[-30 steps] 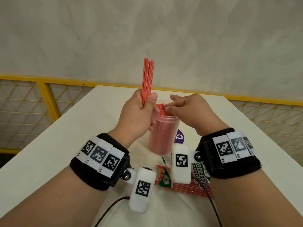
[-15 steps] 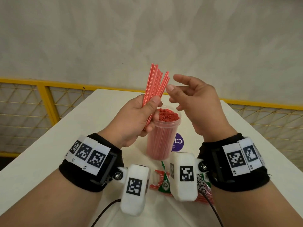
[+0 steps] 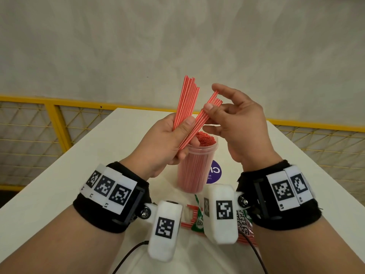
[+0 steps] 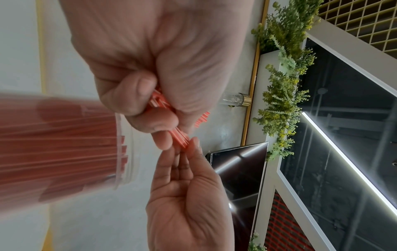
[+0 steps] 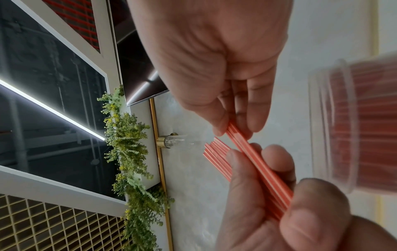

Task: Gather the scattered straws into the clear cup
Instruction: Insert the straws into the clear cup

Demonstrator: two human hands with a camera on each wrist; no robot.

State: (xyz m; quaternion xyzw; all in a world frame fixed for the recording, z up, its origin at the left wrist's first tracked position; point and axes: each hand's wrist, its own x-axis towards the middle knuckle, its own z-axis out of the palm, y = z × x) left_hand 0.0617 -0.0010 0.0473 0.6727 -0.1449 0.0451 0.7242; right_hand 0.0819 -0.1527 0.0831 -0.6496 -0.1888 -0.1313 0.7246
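Note:
A clear cup [image 3: 197,169] packed with red straws stands on the white table [image 3: 98,165] between my wrists. Above its mouth my left hand [image 3: 183,131] grips a bunch of red straws [image 3: 185,103] that points up and away. My right hand [image 3: 212,112] pinches a few straws [image 3: 205,115] near their tops between thumb and fingers, fanned to the right of the bunch; their lower ends still sit in the left hand. In the right wrist view the right hand [image 5: 234,130] pinches the straws [image 5: 257,168] above the left thumb. In the left wrist view the cup [image 4: 64,144] is blurred.
A printed straw wrapper [image 3: 245,228] with more red straws lies on the table near me, partly hidden by the wrist cameras. A purple round sticker [image 3: 215,173] is behind the cup. A yellow mesh railing [image 3: 49,125] runs past the table's far and side edges.
My right hand rose from the cup's mouth to the bunch and took hold of a few straws, pulling them to the right. The left hand's bunch tilted and fanned out.

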